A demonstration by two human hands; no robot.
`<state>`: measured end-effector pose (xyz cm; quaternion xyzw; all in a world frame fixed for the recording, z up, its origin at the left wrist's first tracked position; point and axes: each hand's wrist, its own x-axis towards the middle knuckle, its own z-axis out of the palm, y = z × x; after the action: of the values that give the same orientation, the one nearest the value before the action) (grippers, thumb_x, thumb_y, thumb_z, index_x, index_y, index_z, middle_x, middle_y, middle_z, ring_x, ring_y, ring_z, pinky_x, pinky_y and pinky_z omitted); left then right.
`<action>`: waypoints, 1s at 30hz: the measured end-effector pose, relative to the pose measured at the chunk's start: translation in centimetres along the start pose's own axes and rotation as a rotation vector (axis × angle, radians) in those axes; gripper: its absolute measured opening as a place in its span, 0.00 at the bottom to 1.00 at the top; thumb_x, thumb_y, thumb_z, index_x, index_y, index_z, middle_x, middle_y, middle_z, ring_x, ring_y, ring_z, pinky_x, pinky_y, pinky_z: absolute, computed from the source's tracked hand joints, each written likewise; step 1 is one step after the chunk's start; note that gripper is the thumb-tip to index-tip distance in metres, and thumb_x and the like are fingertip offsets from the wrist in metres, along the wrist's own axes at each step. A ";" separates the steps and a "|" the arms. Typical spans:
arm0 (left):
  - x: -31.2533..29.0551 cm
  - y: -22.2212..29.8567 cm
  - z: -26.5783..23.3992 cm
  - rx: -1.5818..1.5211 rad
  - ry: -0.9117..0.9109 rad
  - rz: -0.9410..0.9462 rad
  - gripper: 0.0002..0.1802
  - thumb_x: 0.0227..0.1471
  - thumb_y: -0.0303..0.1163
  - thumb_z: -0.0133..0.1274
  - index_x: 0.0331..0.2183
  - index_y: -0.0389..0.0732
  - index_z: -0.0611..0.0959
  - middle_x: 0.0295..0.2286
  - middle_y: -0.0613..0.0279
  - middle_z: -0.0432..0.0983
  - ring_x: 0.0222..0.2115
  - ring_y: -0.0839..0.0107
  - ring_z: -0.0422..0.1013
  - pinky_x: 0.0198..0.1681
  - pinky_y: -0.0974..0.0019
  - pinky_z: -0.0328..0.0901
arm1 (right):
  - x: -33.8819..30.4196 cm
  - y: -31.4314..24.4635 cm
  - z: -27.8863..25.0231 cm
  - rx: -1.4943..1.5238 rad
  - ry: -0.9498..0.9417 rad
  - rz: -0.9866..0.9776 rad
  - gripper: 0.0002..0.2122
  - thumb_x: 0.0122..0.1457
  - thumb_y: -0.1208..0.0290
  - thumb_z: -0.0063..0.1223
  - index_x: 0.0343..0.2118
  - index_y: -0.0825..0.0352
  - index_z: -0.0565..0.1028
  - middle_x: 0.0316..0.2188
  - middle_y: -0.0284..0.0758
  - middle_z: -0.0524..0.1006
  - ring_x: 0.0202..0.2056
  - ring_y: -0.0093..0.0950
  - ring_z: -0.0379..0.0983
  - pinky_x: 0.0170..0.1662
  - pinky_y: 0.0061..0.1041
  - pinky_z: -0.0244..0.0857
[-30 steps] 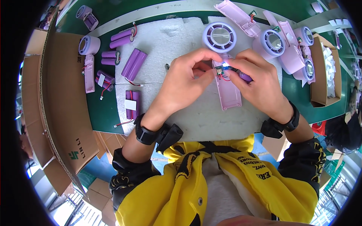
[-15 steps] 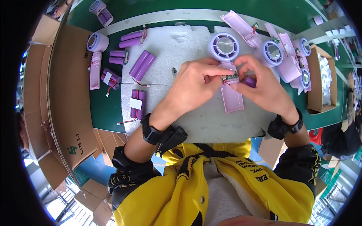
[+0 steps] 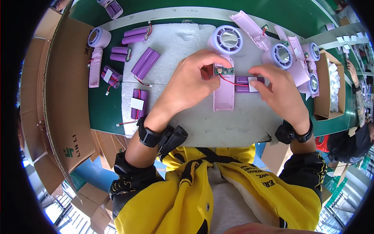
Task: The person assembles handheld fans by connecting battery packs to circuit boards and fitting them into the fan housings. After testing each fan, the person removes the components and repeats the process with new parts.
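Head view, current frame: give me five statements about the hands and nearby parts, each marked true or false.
1. The left hand is at the green circuit board. True.
2. The right hand is at a purple battery pack. True.
3. That pack lies left of the board. False: it lies to the right.
4. The pink handle under the board is closed. False: the pink handle is open, the board showing.
5. A cardboard box of white pieces stands right of both hands. True.

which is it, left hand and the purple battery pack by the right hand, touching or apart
Apart: the head view shows part of the pink shell between the left hand and the purple battery pack.
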<state>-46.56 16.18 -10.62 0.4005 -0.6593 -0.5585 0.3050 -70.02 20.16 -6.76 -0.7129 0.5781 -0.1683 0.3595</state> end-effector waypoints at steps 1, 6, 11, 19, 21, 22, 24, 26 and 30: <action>-0.1 0.0 0.0 -0.005 0.012 0.000 0.19 0.41 0.17 0.52 0.38 0.40 0.84 0.34 0.61 0.76 0.29 0.72 0.70 0.35 0.71 0.66 | -0.2 -0.2 0.1 -0.105 0.043 -0.081 0.09 0.56 0.79 0.57 0.40 0.72 0.75 0.37 0.37 0.77 0.27 0.29 0.77 0.29 0.25 0.71; -0.3 0.2 0.3 -0.014 0.051 -0.019 0.18 0.40 0.16 0.52 0.37 0.40 0.84 0.33 0.63 0.76 0.27 0.74 0.68 0.33 0.72 0.65 | -1.2 -0.7 0.0 -0.349 0.126 -0.349 0.08 0.49 0.79 0.62 0.33 0.74 0.77 0.38 0.39 0.78 0.30 0.37 0.76 0.33 0.30 0.72; -0.2 0.3 0.7 -0.019 0.081 -0.008 0.18 0.40 0.16 0.52 0.36 0.40 0.83 0.32 0.64 0.76 0.24 0.75 0.67 0.31 0.72 0.65 | -1.7 -1.3 0.3 -0.422 0.106 -0.362 0.07 0.46 0.80 0.63 0.29 0.74 0.77 0.40 0.40 0.79 0.34 0.38 0.76 0.37 0.32 0.72; -0.3 0.6 0.6 0.025 0.090 0.038 0.17 0.40 0.16 0.52 0.36 0.39 0.83 0.32 0.62 0.76 0.24 0.73 0.68 0.31 0.70 0.66 | -1.7 -1.5 0.5 -0.476 0.086 -0.388 0.06 0.46 0.82 0.62 0.28 0.74 0.77 0.39 0.43 0.79 0.35 0.38 0.77 0.37 0.32 0.72; -0.4 0.6 0.7 0.027 0.093 0.043 0.17 0.41 0.16 0.52 0.37 0.39 0.83 0.33 0.62 0.76 0.24 0.73 0.68 0.31 0.70 0.66 | -1.8 -1.5 0.6 -0.502 0.083 -0.393 0.06 0.46 0.82 0.61 0.27 0.74 0.77 0.39 0.43 0.79 0.35 0.38 0.77 0.37 0.32 0.73; -0.4 0.6 0.7 0.032 0.095 0.049 0.17 0.41 0.16 0.52 0.37 0.39 0.83 0.33 0.62 0.76 0.24 0.72 0.68 0.31 0.70 0.66 | -1.8 -1.6 0.6 -0.526 0.083 -0.398 0.05 0.46 0.82 0.61 0.27 0.74 0.77 0.39 0.43 0.79 0.35 0.38 0.77 0.37 0.32 0.73; -0.4 0.6 0.7 0.035 0.095 0.055 0.17 0.41 0.16 0.52 0.37 0.39 0.83 0.33 0.61 0.76 0.24 0.72 0.68 0.31 0.70 0.66 | -1.9 -1.6 0.8 -0.551 0.082 -0.400 0.05 0.46 0.82 0.61 0.27 0.74 0.77 0.39 0.44 0.79 0.35 0.38 0.77 0.37 0.32 0.73; -0.4 0.7 0.7 0.043 0.091 0.045 0.17 0.41 0.17 0.52 0.37 0.40 0.83 0.33 0.62 0.76 0.24 0.72 0.69 0.31 0.70 0.66 | -1.8 -1.8 1.0 -0.587 0.097 -0.410 0.06 0.45 0.82 0.61 0.27 0.74 0.76 0.39 0.44 0.79 0.35 0.38 0.77 0.37 0.32 0.73; -0.2 0.6 0.6 0.058 0.082 0.042 0.17 0.41 0.17 0.52 0.37 0.40 0.83 0.33 0.62 0.77 0.24 0.72 0.69 0.31 0.71 0.66 | -1.6 -1.9 1.3 -0.631 0.107 -0.416 0.05 0.45 0.83 0.61 0.26 0.73 0.76 0.38 0.45 0.79 0.34 0.38 0.77 0.36 0.32 0.73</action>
<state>-47.03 16.69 -10.11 0.4178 -0.6704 -0.5159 0.3314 -68.32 22.26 -6.05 -0.8809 0.4624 -0.0885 0.0499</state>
